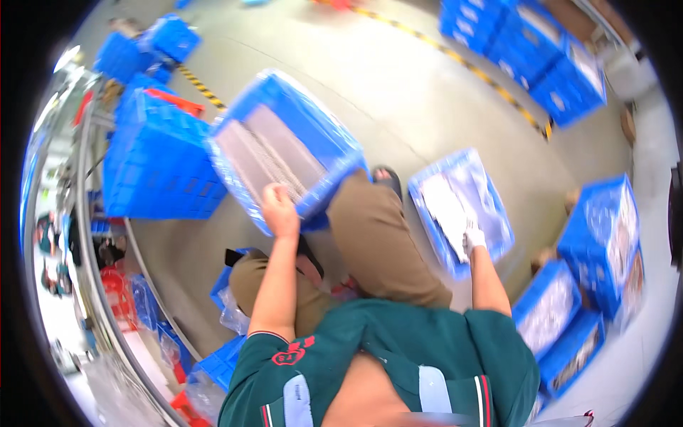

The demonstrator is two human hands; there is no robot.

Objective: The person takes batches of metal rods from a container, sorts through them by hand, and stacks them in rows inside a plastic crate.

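Note:
My bare left hand (pixel 280 211) is at the near end of a large blue crate (pixel 320 132) lined with clear plastic. Its fingers are curled against the rows of thin, pale grey-brown pieces (pixel 284 146) packed inside; what they grip, if anything, is hidden. Off to the right, my right hand (pixel 472 238), in a white glove, reaches into a smaller blue crate (pixel 504 238) with a clear liner. There it touches white, flat-looking contents (pixel 445 203), and its fingers blend into them.
Stacked blue crates (pixel 160 160) stand at the left beside a metal rail (pixel 96 274). More blue crates (pixel 523 53) line the far right behind yellow-black floor tape (pixel 455 57). Close at my right are several plastic-lined crates (pixel 594 238). My knees (pixel 380 242) are between the two crates.

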